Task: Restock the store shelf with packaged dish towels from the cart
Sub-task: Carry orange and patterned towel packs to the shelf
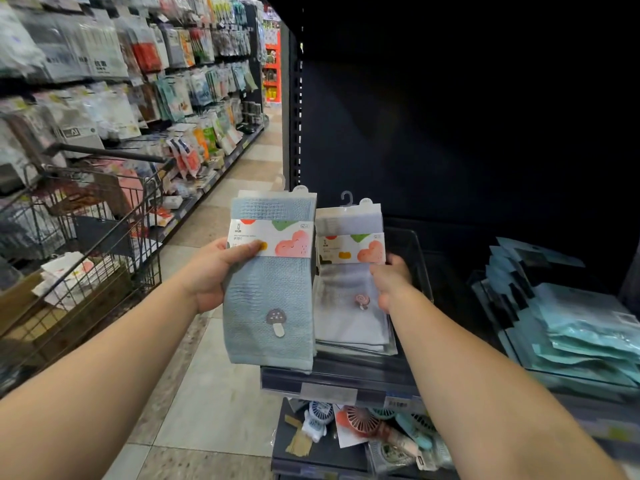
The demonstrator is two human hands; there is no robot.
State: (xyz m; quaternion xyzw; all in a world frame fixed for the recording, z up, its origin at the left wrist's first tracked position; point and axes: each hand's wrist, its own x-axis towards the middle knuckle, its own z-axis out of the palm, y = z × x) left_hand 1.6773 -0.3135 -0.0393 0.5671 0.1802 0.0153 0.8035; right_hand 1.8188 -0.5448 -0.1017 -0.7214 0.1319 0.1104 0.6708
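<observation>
Blue towel pkg: being held upright mid-aisle, w/ mushroom patch low on front.
Left hand: gripping pkg's left edge, thumb lying over paper band.
White towel pkg: standing just right of blue one, in clear bin on dark shelf.
Right hand: clasping its right edge, fingers curling behind.
Teal packs: lying stacked far right on shelf.
Cart: sitting left, holding boxes & packs.
Lower shelf: holding mini fans.

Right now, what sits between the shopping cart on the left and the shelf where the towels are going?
In the head view, only bare tiled floor lies between the cart and the shelf. Above it, the left hand holds up a blue towel pack.
</observation>
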